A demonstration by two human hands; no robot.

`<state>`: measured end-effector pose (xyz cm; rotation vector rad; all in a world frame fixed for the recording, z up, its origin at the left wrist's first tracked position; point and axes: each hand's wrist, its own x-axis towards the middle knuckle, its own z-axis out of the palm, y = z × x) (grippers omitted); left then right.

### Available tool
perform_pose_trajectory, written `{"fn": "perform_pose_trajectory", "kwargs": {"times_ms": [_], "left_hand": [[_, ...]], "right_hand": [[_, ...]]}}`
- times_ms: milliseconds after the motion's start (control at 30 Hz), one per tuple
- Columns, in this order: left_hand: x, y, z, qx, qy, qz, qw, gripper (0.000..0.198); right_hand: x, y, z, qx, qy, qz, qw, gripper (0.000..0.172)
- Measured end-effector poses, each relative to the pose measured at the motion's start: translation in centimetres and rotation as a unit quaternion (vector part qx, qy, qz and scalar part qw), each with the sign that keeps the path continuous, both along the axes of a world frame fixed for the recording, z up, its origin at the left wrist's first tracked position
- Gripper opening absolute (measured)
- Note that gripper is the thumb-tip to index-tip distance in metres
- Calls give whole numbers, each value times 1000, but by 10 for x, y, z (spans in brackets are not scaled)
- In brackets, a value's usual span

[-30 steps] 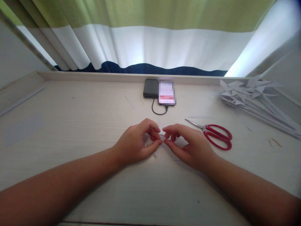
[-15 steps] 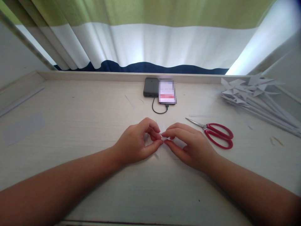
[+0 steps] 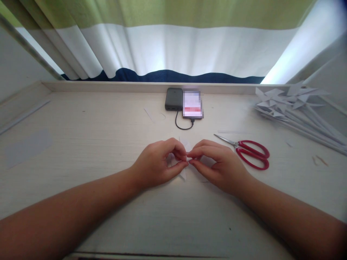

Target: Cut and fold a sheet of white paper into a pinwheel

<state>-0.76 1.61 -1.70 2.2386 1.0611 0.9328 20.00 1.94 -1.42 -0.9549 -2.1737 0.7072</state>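
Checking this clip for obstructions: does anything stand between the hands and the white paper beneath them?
Nothing visible does: the left hand and right hand are at the white paper; the scissors lie to their right.

In the room with us, a single head-worn camera looks forward and down across a pale desk [image 3: 173, 224], close above the work. Its wide view runs from the desk's near edge, along the bottom, to the raised rim [image 3: 108, 87] and the curtain [image 3: 151, 50] beyond. Forearms [image 3: 89, 202] enter low from both sides, nearest the lens; the left hand [image 3: 154, 162] and right hand [image 3: 222, 166] sit near center, white pinwheels [image 3: 273, 98] toward the right margin.
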Motion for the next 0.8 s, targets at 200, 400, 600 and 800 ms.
{"fn": "perform_pose_trajectory", "kwargs": {"times_ms": [200,400,600,800], "left_hand": [[0,1,3,-6,6,0,1000,22],[-1,3,2,13,41,-2,999,16],[-1,2,1,33,42,3,999,13],[-2,3,0,57,45,5,997,13]], "right_hand": [[1,0,0,-5,11,-2,1000,13],[0,0,0,-6,19,-6,1000,10],[1,1,-1,-6,7,-11,1000,8],[3,1,-1,1,-13,-25,1000,5]]}}
